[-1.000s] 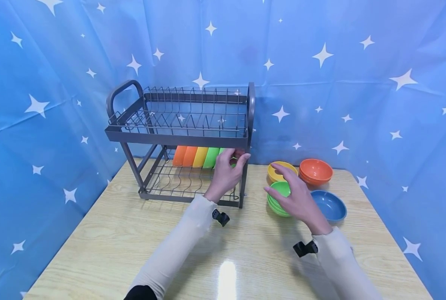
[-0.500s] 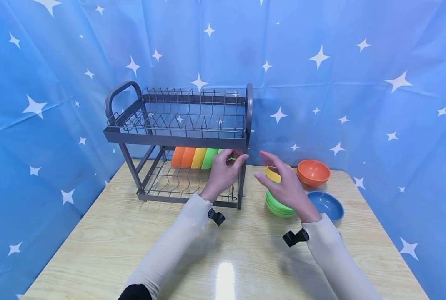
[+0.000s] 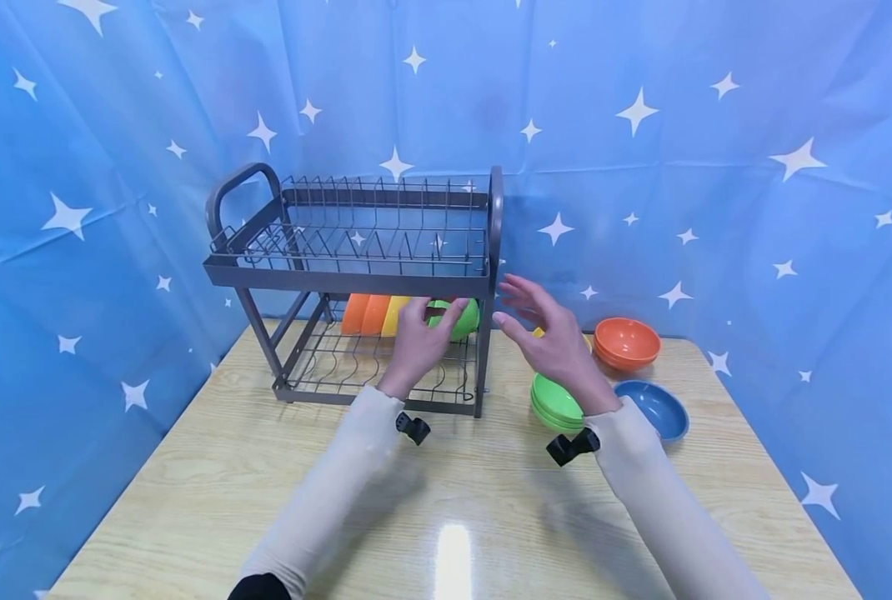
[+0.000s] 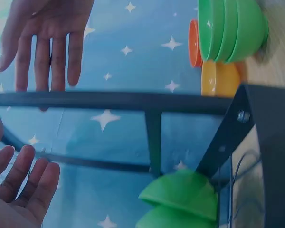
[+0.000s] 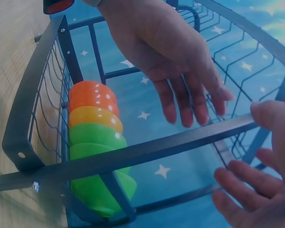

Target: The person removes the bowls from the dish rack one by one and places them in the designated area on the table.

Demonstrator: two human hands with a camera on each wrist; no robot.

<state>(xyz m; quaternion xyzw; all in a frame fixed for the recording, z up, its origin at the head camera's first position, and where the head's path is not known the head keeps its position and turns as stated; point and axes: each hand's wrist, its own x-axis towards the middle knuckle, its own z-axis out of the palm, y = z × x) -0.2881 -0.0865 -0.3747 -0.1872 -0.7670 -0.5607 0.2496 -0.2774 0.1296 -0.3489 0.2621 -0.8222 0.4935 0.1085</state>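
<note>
Bowls point(image 3: 408, 314) stand on edge in a row on the lower shelf of the rack point(image 3: 356, 275): orange, yellow, then green, the last green bowl point(image 3: 457, 318) at the row's right end, beside the rack's right post. Left hand point(image 3: 414, 342) reaches in under the top tier; in the head view its fingertips lie at this green bowl, while both wrist views show its fingers straight and spread, gripping nothing. Whether they touch the bowl cannot be told. Right hand point(image 3: 547, 337) hovers outside the post, fingers spread, holding nothing, well apart from the bowl.

On the table point(image 3: 453, 517), right of the rack: a green stack point(image 3: 554, 404), a yellow bowl point(image 3: 539, 333) mostly hidden behind the right hand, an orange stack point(image 3: 626, 342) and a blue bowl point(image 3: 652, 408). The top tier's rail and the post frame the opening. Bare tabletop lies in front of the rack.
</note>
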